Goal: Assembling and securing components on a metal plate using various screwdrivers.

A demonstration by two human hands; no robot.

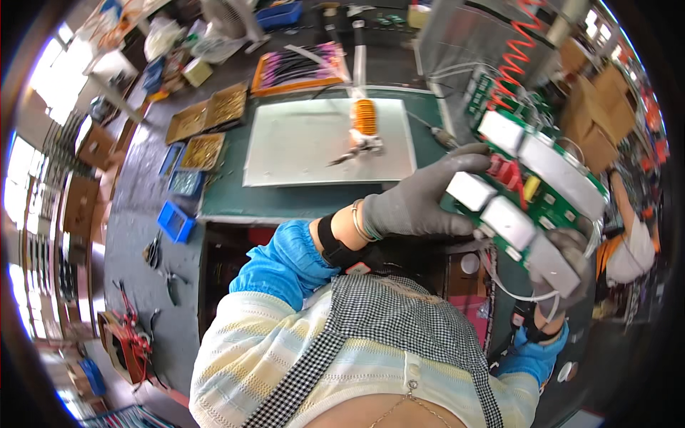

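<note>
My left hand, in a grey glove, holds the left side of a green circuit board, thumb and fingers wrapped round its edge. White blocks and a red part stand on the board. My right hand, also gloved, grips the board's lower right end; its fingers are partly hidden and blurred. The board is raised and tilted at the bench's right side. A thin white cable loops below it. Left of it, on a white panel, lies an orange-coiled tool with a plier-like nose.
More green boards stand behind the held one, under a red coiled hose. Small-parts trays, a blue bin and pliers lie to the left. An orange tray sits behind. Another person is at the far right.
</note>
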